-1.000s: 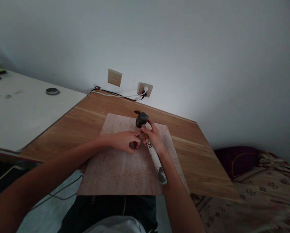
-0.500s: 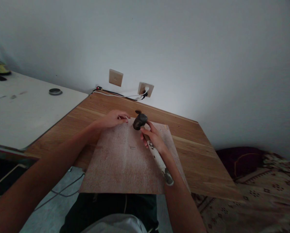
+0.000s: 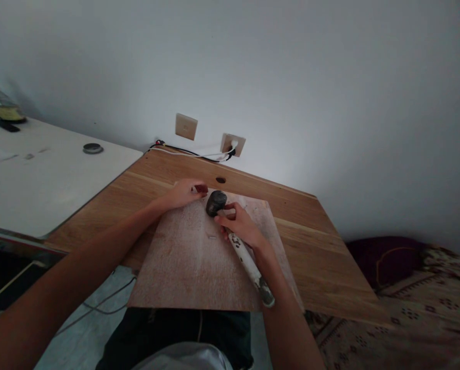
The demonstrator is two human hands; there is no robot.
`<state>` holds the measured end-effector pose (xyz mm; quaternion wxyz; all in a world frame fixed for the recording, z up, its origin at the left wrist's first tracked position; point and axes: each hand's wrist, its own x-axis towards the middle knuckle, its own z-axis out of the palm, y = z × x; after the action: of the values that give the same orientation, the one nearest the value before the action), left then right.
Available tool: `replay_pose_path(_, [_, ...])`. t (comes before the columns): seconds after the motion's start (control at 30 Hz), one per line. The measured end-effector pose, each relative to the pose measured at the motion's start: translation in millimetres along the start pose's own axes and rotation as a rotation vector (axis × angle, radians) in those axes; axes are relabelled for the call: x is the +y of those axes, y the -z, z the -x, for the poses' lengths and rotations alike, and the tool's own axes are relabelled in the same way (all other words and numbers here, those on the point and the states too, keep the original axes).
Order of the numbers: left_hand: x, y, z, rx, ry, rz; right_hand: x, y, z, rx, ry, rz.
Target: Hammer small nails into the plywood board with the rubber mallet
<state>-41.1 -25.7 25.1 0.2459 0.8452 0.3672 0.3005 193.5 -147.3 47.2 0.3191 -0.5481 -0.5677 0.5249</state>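
Brown wood planks make up the desk [image 3: 322,257], which runs along the far pale wall [image 3: 310,87]. On it lies a reddish board [image 3: 187,267], its near edge just above the dark trousers [image 3: 168,334] in view. The right hand [image 3: 239,226] holds the hammer [image 3: 240,249] high on the handle, fingers and thumb closed around it close to the head. The dark head points far and left, over the far part of the board; the worn white handle slants near and right, its end at the right forearm. The left hand [image 3: 187,193] is at the board's far left edge, fingers curled with a narrow gap to the thumb; I cannot tell whether it pinches anything. A small pale strip [image 3: 212,237] lies on the board, between the hands and nearer than both.

Far of the board, the desk has a dark round hole [image 3: 221,180]. Cables [image 3: 191,152] run along the desk's far edge to a socket [image 3: 237,149] with plugs in it; a plate [image 3: 186,126] sits left of that. On the white table [image 3: 33,200] at left are a dark ring [image 3: 93,148] and, farther left, a red-capped bottle [image 3: 6,110]. Patterned cloth [image 3: 418,318] and a purple cushion [image 3: 391,257] lie at right.
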Motion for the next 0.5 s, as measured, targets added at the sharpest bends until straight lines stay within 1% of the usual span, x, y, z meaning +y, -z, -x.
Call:
replay_pose_path(0.07, [0.6, -0.9, 0.8, -0.006, 0.000, -0.011, 2.8, -0.1, -0.5, 0.033, 0.016, 0.073])
replay_pose_path(0.1, [1.1, -1.2, 1.2, -0.007, 0.001, -0.021, 3.3, -0.5, -0.4, 0.029, 0.021, 0.094])
replay_pose_path(0.17, [2.2, -1.4, 2.3, -0.020, -0.003, -0.040, 2.6, -2.0, 0.8, -0.026, 0.018, 0.084])
replay_pose_path(0.23, [3.4, -1.0, 3.1, -0.054, -0.011, -0.048, -0.1, -4.0, 2.8, -0.098, -0.005, 0.020])
replay_pose_path(0.3, [3.7, -0.6, 3.6, -0.087, -0.018, -0.043, -3.1, -5.9, 4.6, -0.132, -0.044, -0.050])
replay_pose_path(0.4, [1.2, -0.9, 3.5, -0.096, -0.033, -0.031, -4.5, -6.8, 4.9, -0.119, -0.092, -0.112])
replay_pose_path(0.5, [-3.4, -2.4, 2.6, -0.097, -0.058, 0.003, -1.2, -4.9, 3.4, -0.095, -0.072, -0.095])
